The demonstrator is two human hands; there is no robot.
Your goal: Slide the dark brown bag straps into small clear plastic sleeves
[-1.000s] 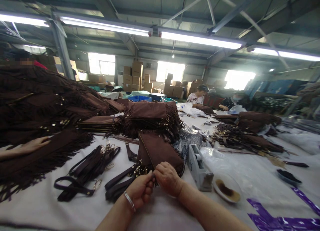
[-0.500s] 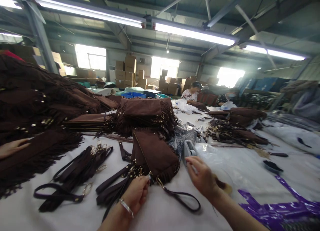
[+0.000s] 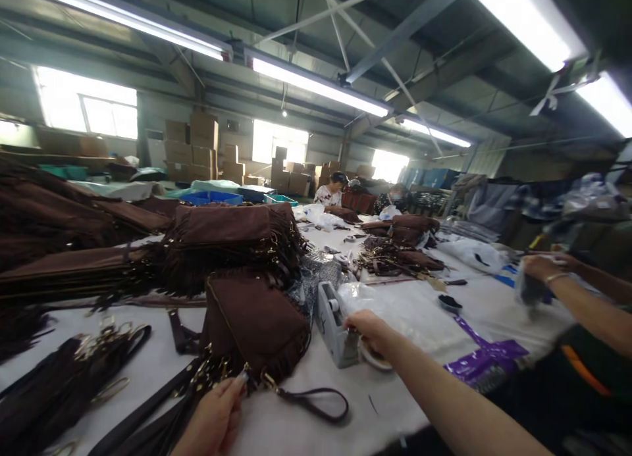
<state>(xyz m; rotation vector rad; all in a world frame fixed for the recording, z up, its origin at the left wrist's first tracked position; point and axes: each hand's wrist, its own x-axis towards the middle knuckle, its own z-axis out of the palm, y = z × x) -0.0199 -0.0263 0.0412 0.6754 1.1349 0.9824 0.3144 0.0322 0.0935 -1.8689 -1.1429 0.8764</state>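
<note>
A dark brown fringed bag [image 3: 257, 324] with a zipper along its edge lies in front of me. My left hand [image 3: 220, 406] pinches something small and pale by the bag's metal fittings; its kind is unclear. A wrist strap [image 3: 320, 403] loops out from the bag's clip across the white table. To the right stands a grey tape dispenser [image 3: 330, 324]. My right hand [image 3: 372, 331] is at its near right side, fingers curled together; what lies between them is hidden. Brown straps with gold hardware [image 3: 106, 357] lie to the left.
Stacked fringed bags [image 3: 222, 226] rise behind the bag. Clear plastic wrap [image 3: 365, 298], a roll of tape [image 3: 375, 357] and purple packaging [image 3: 488, 360] lie to the right. Another person's hands [image 3: 543, 268] hold a grey plastic piece at the right edge. More people sit at the far end.
My view has swung right, bringing another person's arms into sight. My right hand has come down against the tape dispenser. My left hand keeps its pinch by the bag's fittings.
</note>
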